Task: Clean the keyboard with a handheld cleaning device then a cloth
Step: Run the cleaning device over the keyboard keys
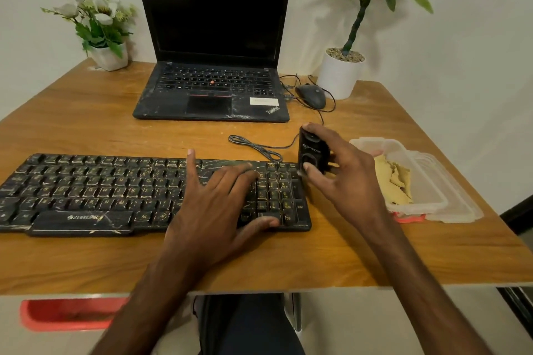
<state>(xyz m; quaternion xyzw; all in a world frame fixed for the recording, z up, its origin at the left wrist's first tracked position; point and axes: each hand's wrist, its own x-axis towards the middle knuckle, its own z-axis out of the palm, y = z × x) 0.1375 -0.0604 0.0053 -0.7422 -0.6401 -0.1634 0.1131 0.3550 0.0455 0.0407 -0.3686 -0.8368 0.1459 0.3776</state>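
A black dusty keyboard [95, 193] lies along the front of the wooden table [86, 124]. My left hand [219, 202] rests flat on its right half, fingers spread, holding nothing. My right hand [343, 179] grips a small black handheld cleaning device [313, 150], held upright just past the keyboard's right end, by the number pad. A yellow cloth [395, 179] lies crumpled in a clear plastic container [432, 181] to the right of that hand.
An open black laptop [213, 66] stands behind the keyboard, with a wired mouse [311, 95] and loose cable [256, 147] beside it. A flower pot [109, 57] sits back left, a white plant pot [340, 75] back right. A red tub [69, 314] is under the table.
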